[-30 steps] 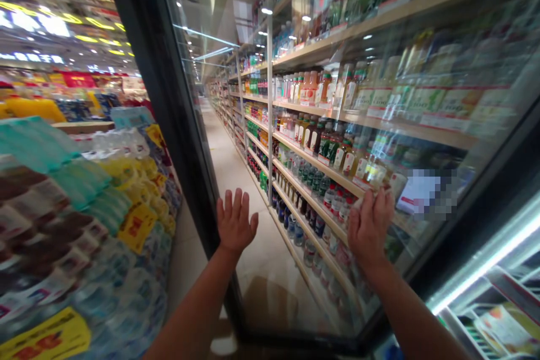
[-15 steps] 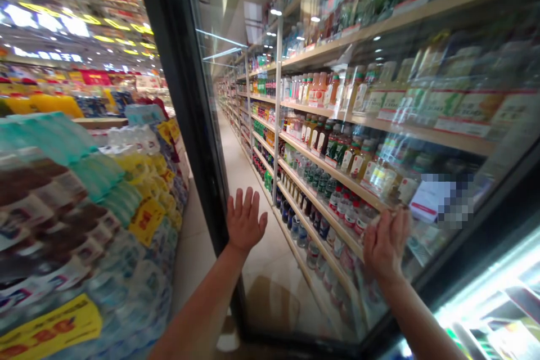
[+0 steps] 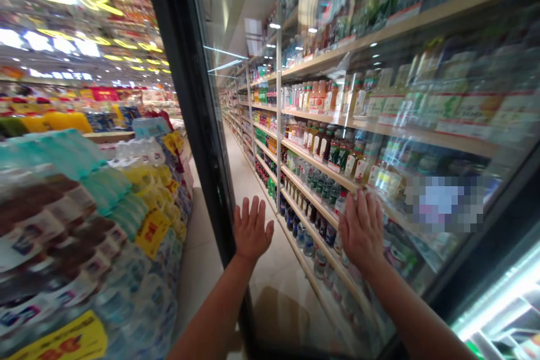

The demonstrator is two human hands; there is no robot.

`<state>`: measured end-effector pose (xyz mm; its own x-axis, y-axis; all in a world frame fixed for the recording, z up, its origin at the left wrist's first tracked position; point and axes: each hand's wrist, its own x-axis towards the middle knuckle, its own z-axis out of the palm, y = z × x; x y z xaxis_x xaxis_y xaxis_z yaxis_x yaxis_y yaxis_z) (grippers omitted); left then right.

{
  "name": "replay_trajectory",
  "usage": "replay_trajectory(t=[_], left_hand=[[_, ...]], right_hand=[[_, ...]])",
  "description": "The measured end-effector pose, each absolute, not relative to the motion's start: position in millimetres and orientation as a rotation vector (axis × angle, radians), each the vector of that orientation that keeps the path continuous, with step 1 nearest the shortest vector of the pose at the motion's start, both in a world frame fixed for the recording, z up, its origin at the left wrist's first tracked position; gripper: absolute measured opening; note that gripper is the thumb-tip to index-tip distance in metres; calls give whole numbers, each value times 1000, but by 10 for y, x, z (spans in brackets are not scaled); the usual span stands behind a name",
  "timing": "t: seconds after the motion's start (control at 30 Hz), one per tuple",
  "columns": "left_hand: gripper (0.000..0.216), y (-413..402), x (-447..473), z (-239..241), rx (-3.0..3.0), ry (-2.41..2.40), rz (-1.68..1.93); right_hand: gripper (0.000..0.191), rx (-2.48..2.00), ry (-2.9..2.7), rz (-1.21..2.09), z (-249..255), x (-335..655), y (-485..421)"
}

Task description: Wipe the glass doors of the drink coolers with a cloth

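A tall glass cooler door (image 3: 253,124) with a black frame stands swung out in front of me. My left hand (image 3: 252,232) is flat against the glass near its left frame, fingers spread. My right hand (image 3: 361,229) also lies flat on the glass further right, fingers stretched upward and close together. Neither hand holds anything. The glass shows rows of bottled drinks (image 3: 333,152) on wooden shelves.
Stacked packs of bottled water and drinks (image 3: 105,219) with yellow price tags fill the left side. A tiled aisle floor (image 3: 202,253) runs between them and the door. The lit cooler interior (image 3: 502,315) shows at the bottom right.
The door has swung to the right. My right hand slid left across the glass, closer to my left hand, which shifted slightly right and down.
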<state>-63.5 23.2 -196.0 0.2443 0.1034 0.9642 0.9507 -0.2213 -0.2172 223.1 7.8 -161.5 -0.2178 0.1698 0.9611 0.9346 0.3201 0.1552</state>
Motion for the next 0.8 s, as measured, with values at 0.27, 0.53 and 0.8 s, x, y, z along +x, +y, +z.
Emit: replay_trajectory(t=[0.27,0.53,0.8], left_hand=[[72,234,-653,-1978,-1562,-1037,-1085],[69,235,-638,-1962,-1560,-1020,-1089],[67,210,-643,-1963,-1563,-1020,-1085]], right_hand=[[62,-887,-1753,-972,-1613,1684,95],[58,-866,-1803,-910,-1325,1317,102],[51,-655,-1976,-933,-1537,1266,90]])
